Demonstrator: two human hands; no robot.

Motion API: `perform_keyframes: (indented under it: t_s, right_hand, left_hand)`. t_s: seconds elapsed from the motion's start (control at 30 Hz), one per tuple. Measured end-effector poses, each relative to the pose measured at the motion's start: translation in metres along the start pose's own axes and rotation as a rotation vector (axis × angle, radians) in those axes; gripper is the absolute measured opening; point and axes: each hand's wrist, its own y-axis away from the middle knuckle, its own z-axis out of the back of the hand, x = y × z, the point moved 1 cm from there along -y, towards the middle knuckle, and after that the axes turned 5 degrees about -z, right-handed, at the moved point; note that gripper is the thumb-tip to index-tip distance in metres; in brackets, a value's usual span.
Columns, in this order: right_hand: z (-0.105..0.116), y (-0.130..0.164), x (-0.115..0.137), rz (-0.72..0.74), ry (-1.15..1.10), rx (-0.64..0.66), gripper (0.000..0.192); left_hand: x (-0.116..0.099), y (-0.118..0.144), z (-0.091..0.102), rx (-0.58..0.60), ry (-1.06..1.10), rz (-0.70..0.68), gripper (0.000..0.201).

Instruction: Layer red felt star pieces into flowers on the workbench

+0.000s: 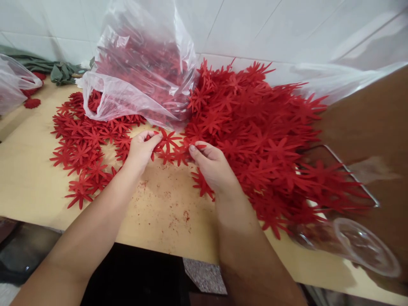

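We see red flower cutouts (172, 146) between the two hands, at the middle of the table (28, 178). They look thin, light and soft, maybe felt, so we judge they bend easily and cling together; best to pinch one by a petal tip. The left hand (140, 148) pinches one at its 3 o'clock side; the right hand (212, 165) pinches one at 10 o'clock. A big pile (264, 140) lies at 2 o'clock, a plastic bag (143, 63) at 12, a clear cup (360, 244) at 4.
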Motion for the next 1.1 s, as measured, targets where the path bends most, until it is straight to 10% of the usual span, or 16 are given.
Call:
perform_keyframes:
  t_s: [0.4,0.67,0.87,1.1]
  right_hand:
    - [0.014,-0.004,-0.002,0.101,0.168,-0.345,0.046]
    - [0.005,-0.007,-0.012,0.187,0.332,-0.315,0.020]
    - [-0.002,0.000,-0.014,0.391,0.875,-0.498,0.057]
    - [-0.029,0.010,-0.014,0.534,1.047,-0.103,0.032]
  left_hand:
    - [0.008,0.007,-0.008,0.140,-0.253,0.033,0.026]
    - [0.012,0.002,-0.004,0.114,-0.240,-0.042,0.010]
    - [0.005,-0.001,-0.002,-0.004,-0.116,-0.080,0.011]
    - [0.002,0.001,-0.002,-0.014,-0.068,-0.083,0.011]
